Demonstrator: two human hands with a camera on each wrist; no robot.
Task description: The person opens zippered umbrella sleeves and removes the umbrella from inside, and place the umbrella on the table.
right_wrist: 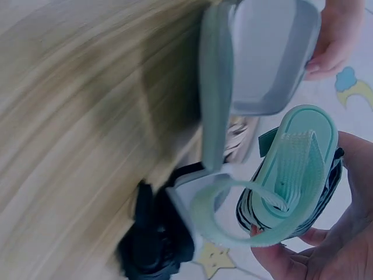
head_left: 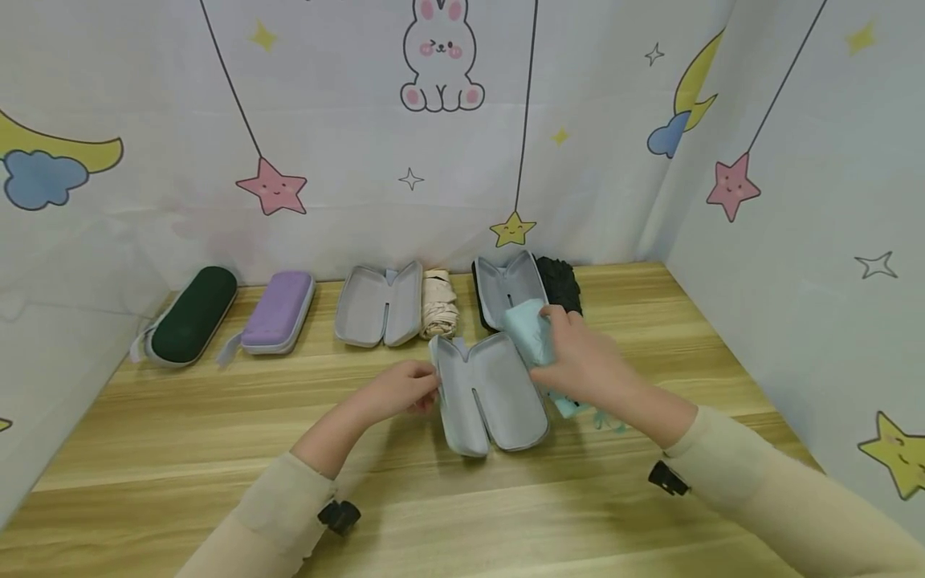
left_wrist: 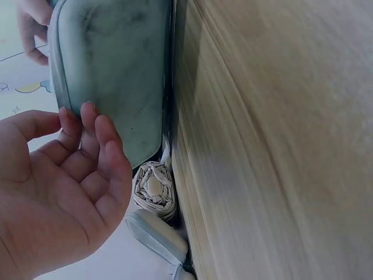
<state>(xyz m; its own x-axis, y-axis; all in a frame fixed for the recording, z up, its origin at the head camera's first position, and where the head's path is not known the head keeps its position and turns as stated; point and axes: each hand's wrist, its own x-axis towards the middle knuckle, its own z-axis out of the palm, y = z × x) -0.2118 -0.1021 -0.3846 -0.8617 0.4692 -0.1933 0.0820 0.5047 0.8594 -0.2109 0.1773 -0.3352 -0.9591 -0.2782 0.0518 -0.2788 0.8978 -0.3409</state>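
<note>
An open mint-green hard case (head_left: 516, 401) with a grey lining stands at the middle of the table, its two halves spread. My left hand (head_left: 405, 387) is at the case's left edge, its bent fingertips and thumb pinching the rim; in the left wrist view the fingers lie against the green outer shell (left_wrist: 119, 70). On the right, my right hand (head_left: 585, 357) grips a folded mint umbrella (head_left: 529, 327) between thumb and fingers, just beside the case's right half. The umbrella's flat handle end (right_wrist: 315, 119) and its wrist strap (right_wrist: 224, 233) show in the right wrist view.
Behind stand an open grey-lined case (head_left: 361, 307) with a folded beige umbrella (head_left: 438, 309) beside it, and an open black case (head_left: 499, 281) next to a folded black umbrella (head_left: 560, 282). A closed purple case (head_left: 280, 309) and dark green case (head_left: 195, 313) lie left.
</note>
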